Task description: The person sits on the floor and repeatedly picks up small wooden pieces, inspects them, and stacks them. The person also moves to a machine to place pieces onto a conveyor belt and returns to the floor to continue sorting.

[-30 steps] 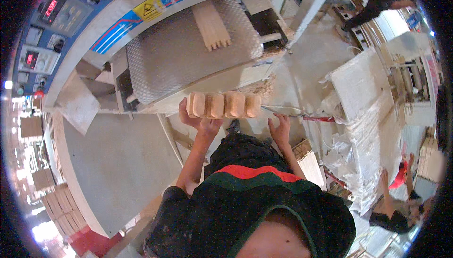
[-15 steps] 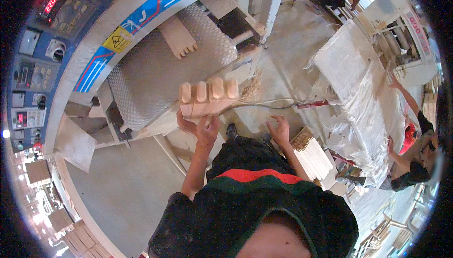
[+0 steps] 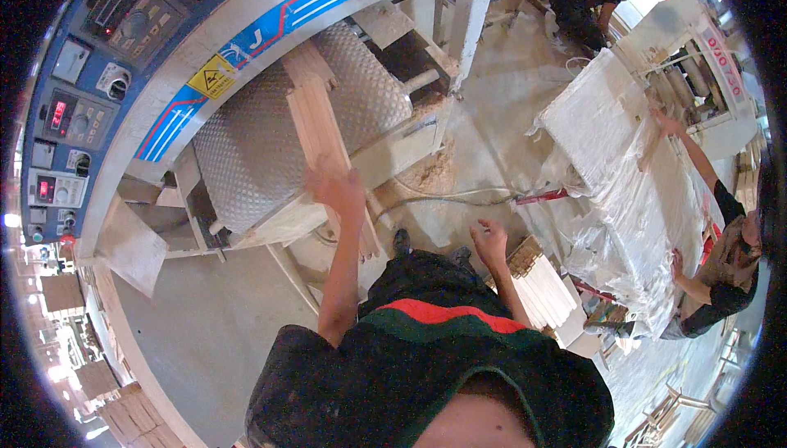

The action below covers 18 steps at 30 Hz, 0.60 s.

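A row of pale wooden slats [image 3: 316, 124], lying side by side, slopes from the dimpled grey feed bed [image 3: 246, 153] out over its front edge. My left hand [image 3: 338, 191] grips the slats across their middle, with its fingers partly blurred. Their far ends meet or overlap another set of slats [image 3: 305, 63] farther in on the bed; I cannot tell which. To the right, my right hand [image 3: 490, 239] hovers over the floor with loosely bent fingers and nothing visible in it. A stack of wooden slats [image 3: 544, 291] is nearest to it.
A blue control panel [image 3: 98, 79] with knobs and lit displays curves along the left. At the right stands a plastic-draped table [image 3: 611, 177], with a person [image 3: 717, 259] reaching across it. Another person [image 3: 586, 5] bends down at the back. A cable [image 3: 443, 198] runs across the floor.
The slats have swung from upright, end-on in front of me, to lying flat on the bed. My left hand moved up along them. My right hand's fingers have curled. The person at right has shifted.
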Tool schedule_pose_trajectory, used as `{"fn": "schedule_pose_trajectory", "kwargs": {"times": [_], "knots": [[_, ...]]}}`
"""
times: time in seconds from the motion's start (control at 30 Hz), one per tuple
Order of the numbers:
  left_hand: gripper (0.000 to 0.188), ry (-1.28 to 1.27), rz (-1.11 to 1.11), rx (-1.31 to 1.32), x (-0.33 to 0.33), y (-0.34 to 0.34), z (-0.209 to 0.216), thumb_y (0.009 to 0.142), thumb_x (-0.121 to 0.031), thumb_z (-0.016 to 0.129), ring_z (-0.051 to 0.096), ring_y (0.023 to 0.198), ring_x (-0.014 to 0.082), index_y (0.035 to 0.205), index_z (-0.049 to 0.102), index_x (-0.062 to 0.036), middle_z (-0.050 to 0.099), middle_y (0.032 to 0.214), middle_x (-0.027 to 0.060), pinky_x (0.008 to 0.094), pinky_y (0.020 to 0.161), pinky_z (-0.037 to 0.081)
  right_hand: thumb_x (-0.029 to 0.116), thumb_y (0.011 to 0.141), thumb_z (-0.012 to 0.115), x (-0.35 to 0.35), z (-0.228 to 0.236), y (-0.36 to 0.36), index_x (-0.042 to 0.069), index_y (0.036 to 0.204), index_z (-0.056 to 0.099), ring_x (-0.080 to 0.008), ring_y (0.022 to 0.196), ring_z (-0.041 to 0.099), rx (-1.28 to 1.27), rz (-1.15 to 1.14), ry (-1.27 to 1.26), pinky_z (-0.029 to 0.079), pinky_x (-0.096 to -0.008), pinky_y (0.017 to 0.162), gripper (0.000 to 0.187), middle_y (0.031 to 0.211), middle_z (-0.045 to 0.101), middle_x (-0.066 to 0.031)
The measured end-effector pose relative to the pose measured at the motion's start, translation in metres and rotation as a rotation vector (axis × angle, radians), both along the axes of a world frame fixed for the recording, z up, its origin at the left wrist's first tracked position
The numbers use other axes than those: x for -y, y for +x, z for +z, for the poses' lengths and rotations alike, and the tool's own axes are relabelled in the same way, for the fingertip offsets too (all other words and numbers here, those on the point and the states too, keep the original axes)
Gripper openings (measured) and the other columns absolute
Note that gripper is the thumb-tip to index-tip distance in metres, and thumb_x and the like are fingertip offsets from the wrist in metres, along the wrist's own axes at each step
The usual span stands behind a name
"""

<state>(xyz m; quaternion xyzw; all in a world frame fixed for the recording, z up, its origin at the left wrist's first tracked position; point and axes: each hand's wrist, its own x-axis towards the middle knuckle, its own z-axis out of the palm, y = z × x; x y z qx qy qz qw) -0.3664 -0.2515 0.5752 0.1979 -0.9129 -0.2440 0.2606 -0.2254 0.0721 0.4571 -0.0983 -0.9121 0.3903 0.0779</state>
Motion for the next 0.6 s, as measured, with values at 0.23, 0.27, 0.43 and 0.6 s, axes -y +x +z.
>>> {"fn": "schedule_pose_trajectory", "kwargs": {"times": [0.23, 0.27, 0.43, 0.6], "knots": [[0.087, 0.094, 0.163, 0.245, -0.028, -0.032, 0.006, 0.066, -0.021, 0.075, 0.037, 0.123, 0.0454, 0.140, 0.032, -0.0359, 0.038, 0.133, 0.0263, 0.0601, 0.089, 0.033, 0.026, 0.076, 0.074, -0.004, 0.012, 0.012, 0.002, 0.103, 0.066, -0.0272, 0.081, 0.065, 0.191, -0.069, -0.072, 0.052, -0.0369, 0.072, 0.037, 0.096, 0.066, -0.0172], [0.086, 0.122, 0.167, 0.268, -0.029, -0.035, 0.006, 0.067, -0.021, 0.075, 0.038, 0.122, 0.0457, 0.140, 0.032, -0.0371, 0.038, 0.132, 0.0264, 0.0606, 0.089, 0.033, 0.026, 0.076, 0.074, -0.005, 0.014, 0.015, 0.002, 0.103, 0.066, -0.0268, 0.080, 0.065, 0.215, -0.085, -0.092, 0.052, -0.0367, 0.072, 0.038, 0.095, 0.067, -0.0171], [0.077, -0.009, 0.239, 0.282, -0.033, -0.057, -0.009, 0.071, -0.024, 0.072, 0.042, 0.116, 0.0471, 0.140, 0.039, -0.0375, 0.037, 0.131, 0.0292, 0.0626, 0.091, 0.034, 0.028, 0.076, 0.074, -0.014, -0.001, 0.032, 0.002, 0.105, 0.066, -0.0244, 0.078, 0.065, 0.145, -0.091, -0.119, 0.052, -0.0350, 0.071, 0.040, 0.094, 0.068, -0.0161], [0.068, -0.056, 0.207, 0.242, -0.014, -0.088, -0.046, 0.072, -0.026, 0.070, 0.041, 0.119, 0.0490, 0.135, 0.047, -0.0349, 0.033, 0.136, 0.0333, 0.0638, 0.093, 0.034, 0.028, 0.076, 0.074, -0.014, -0.002, 0.034, 0.002, 0.105, 0.066, -0.0229, 0.077, 0.065, 0.129, -0.146, -0.152, 0.052, -0.0343, 0.070, 0.039, 0.092, 0.068, -0.0150]]}}
